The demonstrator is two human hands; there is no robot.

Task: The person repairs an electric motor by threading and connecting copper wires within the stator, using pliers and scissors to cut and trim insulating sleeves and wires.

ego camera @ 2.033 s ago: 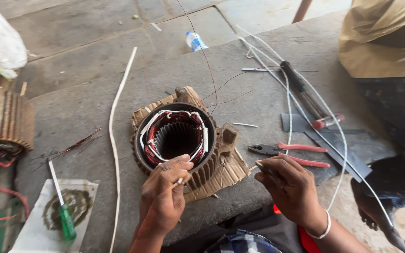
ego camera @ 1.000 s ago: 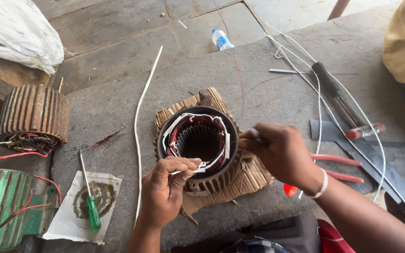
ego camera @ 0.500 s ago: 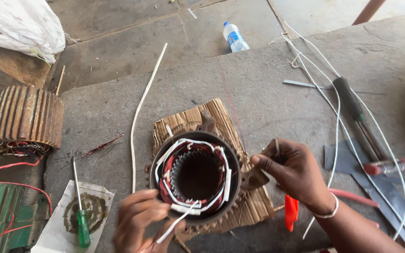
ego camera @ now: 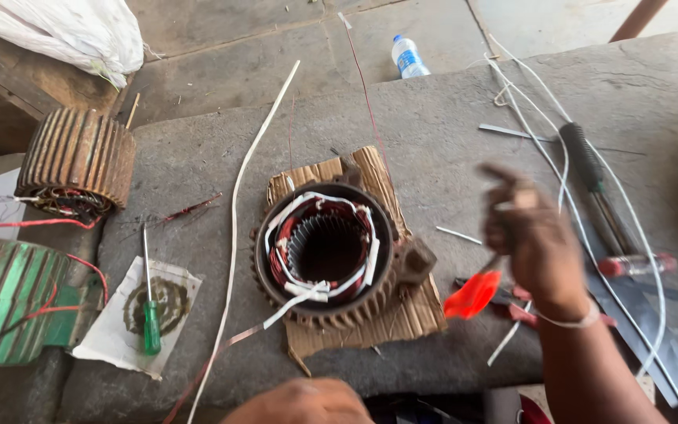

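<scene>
A rusty motor stator (ego camera: 275,253) with red and white windings lies on a piece of cardboard (ego camera: 411,314) on the grey stone slab (ego camera: 433,118). A white strip (ego camera: 290,306) hangs from its near rim toward me. My right hand (ego camera: 531,239) is raised to the right of the stator and is motion-blurred. Its fingers are curled on a small tool with a red-orange handle (ego camera: 472,294). Only the back of my left hand (ego camera: 301,402) shows, at the bottom edge below the stator. Its fingers are hidden, and it touches nothing I can see.
A long white sleeve (ego camera: 237,212), a green screwdriver (ego camera: 151,323) on paper, a second finned stator (ego camera: 80,161) and a green motor body (ego camera: 1,302) lie left. Right are red-handled pliers (ego camera: 521,314), white wires (ego camera: 559,157), a black-handled tool (ego camera: 590,169). A bottle (ego camera: 407,56) lies on the floor.
My right hand has lifted off the stator's right edge and swung right and up. My left hand has let go of the white strip and dropped to the bottom edge.
</scene>
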